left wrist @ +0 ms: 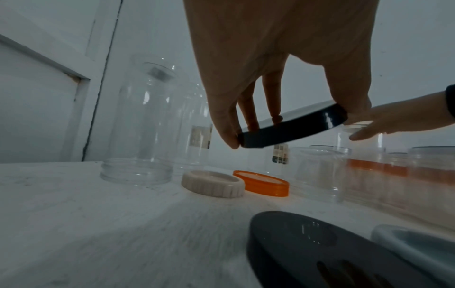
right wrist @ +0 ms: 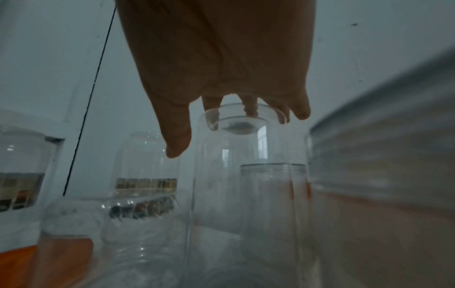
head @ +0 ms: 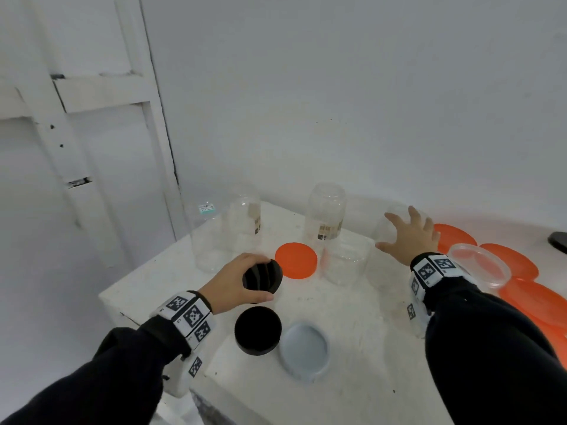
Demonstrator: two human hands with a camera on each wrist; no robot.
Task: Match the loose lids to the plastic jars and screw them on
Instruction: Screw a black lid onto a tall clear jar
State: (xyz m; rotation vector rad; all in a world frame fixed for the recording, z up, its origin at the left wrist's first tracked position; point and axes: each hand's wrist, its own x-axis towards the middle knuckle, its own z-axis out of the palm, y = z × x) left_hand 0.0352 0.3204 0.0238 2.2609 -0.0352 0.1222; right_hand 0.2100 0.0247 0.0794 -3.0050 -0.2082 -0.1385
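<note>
White table, surface scuffed and speckled, set in room corner. White wall behind, few small dark marks. White panelled door at left (paint chipped in places, dark gap along frame edge). Dark object at far right edge, cropped, unidentifiable.

No text is legible: the printed labels on the clear plastic jars are too blurred to read
</note>
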